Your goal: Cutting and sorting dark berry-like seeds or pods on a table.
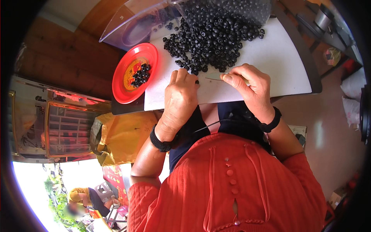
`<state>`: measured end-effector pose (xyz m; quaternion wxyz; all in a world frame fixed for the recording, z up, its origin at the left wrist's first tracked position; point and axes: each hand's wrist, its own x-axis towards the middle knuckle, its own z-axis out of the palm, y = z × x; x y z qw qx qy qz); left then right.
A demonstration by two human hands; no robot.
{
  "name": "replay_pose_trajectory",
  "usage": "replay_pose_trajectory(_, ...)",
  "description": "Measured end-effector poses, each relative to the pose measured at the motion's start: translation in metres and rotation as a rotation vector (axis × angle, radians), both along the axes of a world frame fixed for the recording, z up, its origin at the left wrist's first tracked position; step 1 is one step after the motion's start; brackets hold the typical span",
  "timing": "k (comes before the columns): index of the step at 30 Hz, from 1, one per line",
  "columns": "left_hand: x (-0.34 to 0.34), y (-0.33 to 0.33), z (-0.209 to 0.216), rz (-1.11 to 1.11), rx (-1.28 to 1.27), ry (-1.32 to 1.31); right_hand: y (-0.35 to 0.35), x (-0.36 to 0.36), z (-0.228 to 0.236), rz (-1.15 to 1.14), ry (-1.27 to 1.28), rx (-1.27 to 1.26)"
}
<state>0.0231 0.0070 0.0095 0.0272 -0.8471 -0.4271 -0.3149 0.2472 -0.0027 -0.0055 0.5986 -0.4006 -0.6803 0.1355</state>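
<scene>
My left hand (pixel 181 94) is closed near the front edge of the white board, pinching a small round black piece (pixel 197 82) between its fingertips. Opposite it, my right hand (pixel 253 87) grips a thin, pointed, blade-like tool (pixel 213 79), whose tip points left toward that piece. Just beyond both hands spreads a large heap of small round black pieces (pixel 212 42), some showing a ring or hole on one face. To the left sits a red plate (pixel 119 85) with a yellow centre, holding a small cluster of the same black pieces (pixel 141 75).
The white board (pixel 282 58) lies on a dark-edged table. A clear plastic bin (pixel 135 19) lies tipped at the heap's far side. Below the table's left side stands a yellow bag (pixel 123 135). Another person (pixel 87 199) sits far off at lower left.
</scene>
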Motion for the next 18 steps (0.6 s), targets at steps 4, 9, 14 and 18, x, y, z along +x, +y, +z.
replay_pose_trajectory(4, -0.008, -0.007, -0.002, -0.094, -0.355, -0.468, -0.005, 0.005, 0.008, 0.031, 0.006, -0.055)
replay_pose_trajectory(9, -0.009, -0.01, 0.008, -0.11, -0.727, -0.824, -0.002, 0.009, 0.021, 0.052, -0.128, -0.031)
replay_pose_trajectory(14, -0.006, -0.009, -0.002, -0.26, -0.889, -1.182, -0.003, 0.005, 0.026, 0.011, -0.425, 0.0)
replay_pose_trajectory(18, -0.005, -0.008, -0.006, -0.298, -0.918, -1.308, -0.002, 0.0, 0.019, 0.018, -0.327, -0.042)
